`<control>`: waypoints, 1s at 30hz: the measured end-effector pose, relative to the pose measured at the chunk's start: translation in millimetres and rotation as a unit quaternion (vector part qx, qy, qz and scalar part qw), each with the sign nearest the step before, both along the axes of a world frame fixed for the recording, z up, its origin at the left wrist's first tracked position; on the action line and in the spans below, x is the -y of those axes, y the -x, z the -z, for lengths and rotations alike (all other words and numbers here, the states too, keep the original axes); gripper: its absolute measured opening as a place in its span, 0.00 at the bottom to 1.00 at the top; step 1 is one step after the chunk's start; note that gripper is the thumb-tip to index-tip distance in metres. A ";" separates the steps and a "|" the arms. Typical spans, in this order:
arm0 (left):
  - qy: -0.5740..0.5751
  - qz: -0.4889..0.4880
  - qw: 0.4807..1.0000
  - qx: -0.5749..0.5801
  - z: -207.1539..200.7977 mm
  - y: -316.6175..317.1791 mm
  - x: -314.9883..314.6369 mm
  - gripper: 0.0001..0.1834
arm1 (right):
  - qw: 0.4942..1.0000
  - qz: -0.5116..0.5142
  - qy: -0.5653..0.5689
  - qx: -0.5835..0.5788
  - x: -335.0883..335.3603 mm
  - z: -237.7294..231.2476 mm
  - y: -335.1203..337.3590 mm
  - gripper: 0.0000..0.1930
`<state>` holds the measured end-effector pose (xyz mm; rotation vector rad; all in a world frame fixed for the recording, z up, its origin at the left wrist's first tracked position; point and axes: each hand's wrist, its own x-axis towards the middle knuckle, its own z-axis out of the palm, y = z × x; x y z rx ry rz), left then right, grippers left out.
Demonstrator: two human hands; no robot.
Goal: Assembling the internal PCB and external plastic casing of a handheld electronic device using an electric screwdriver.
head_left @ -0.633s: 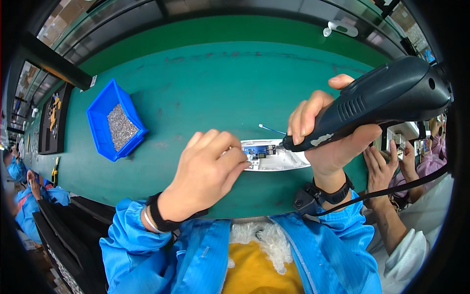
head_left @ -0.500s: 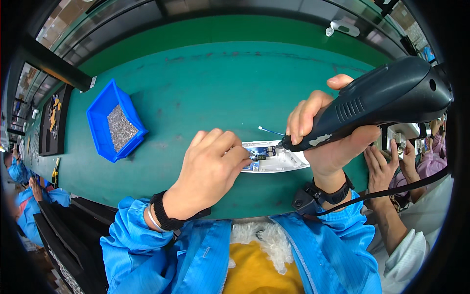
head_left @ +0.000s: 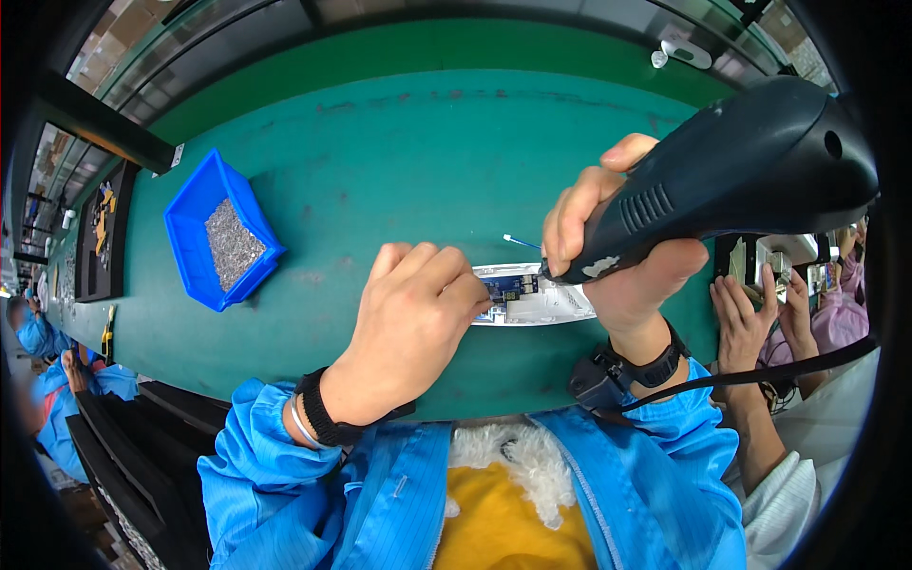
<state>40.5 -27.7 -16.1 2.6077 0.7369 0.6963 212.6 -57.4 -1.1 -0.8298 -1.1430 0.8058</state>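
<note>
My right hand [head_left: 635,296] is wrapped round a black electric screwdriver [head_left: 727,171], tilted with its nose down at the left. Its tip meets the upper edge of a blue circuit board [head_left: 505,285]; the bit itself is hidden. The board lies in a white plastic shell [head_left: 562,306] resting on the table. My left hand [head_left: 410,313] is closed at the shell's left end, its bent fingertips gripping the shell and touching the board's edge. A thin cable with a small white plug [head_left: 510,237] sticks out behind the shell.
A blue bin [head_left: 188,237] full of small screws [head_left: 235,245] stands on the green table [head_left: 380,161] at the left. Beyond it are a black tray [head_left: 116,228] and yellow-handled pliers [head_left: 108,328]. At the right, a co-worker's hands [head_left: 746,323] work close to my right arm.
The screwdriver and my right hand have shifted slightly left, with the tool's rear end a little higher. The shell has tilted slightly under my left hand, which keeps its grip.
</note>
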 end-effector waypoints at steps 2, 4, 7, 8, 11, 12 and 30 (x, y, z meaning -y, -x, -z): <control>0.001 0.000 1.000 -0.003 -0.1 0.4 -0.4 0.06 | 1.000 -0.001 0.002 0.007 -0.2 -0.5 1.3 0.41; 0.004 0.003 1.000 0.005 1.5 1.2 -0.3 0.06 | 1.000 -0.010 0.008 -0.004 -1.0 0.2 0.1 0.41; 0.004 0.006 1.000 0.012 1.6 2.3 -0.4 0.06 | 1.000 -0.006 -0.002 -0.011 -1.4 1.7 -0.9 0.41; 0.002 0.004 1.000 0.012 1.5 3.0 -0.6 0.06 | 1.000 -0.008 -0.004 -0.010 -1.7 0.8 -1.1 0.41; 0.008 0.003 1.000 0.021 0.6 3.9 -1.1 0.06 | 1.000 -0.012 -0.005 0.003 -0.9 -5.4 0.9 0.43; 0.007 0.004 1.000 0.027 0.2 3.6 -1.5 0.06 | 0.999 -0.031 -0.027 -0.033 0.7 -10.4 2.9 0.44; 0.034 0.024 0.998 0.038 -12.9 6.2 -0.8 0.05 | 0.993 -0.097 -0.068 -0.026 3.5 -18.3 24.2 0.44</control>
